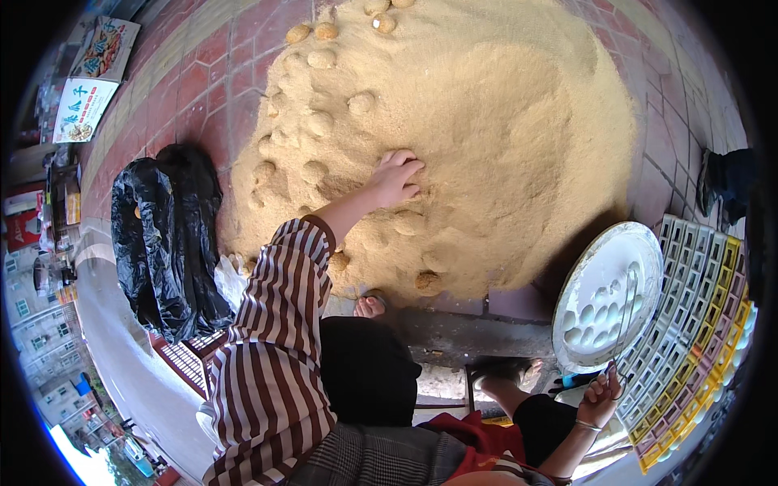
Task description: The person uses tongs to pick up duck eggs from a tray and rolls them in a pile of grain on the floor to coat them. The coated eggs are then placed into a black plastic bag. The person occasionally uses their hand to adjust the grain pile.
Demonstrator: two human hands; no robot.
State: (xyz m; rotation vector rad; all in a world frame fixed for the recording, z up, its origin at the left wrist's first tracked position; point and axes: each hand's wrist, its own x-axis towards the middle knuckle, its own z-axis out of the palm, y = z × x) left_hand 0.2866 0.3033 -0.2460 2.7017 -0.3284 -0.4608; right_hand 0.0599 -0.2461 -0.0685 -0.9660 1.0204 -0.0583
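Near the middle of the frame, the left hand (397,180) presses down on a big mound of tan sawdust (502,121), fingers together and curled into it; coated egg-shaped lumps (318,123) dot the mound's left slope. At lower right, the right hand (601,397) pinches a thin wire handle (626,316) rising over a white basin of pale eggs (604,312), just beside stacked coloured egg trays (697,324). Black plastic bags (166,235) lie at left on the brick paving (207,89).

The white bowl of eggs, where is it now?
In the head view, the white bowl sits at the right, between the sawdust pile and stacked egg trays, above the right hand.
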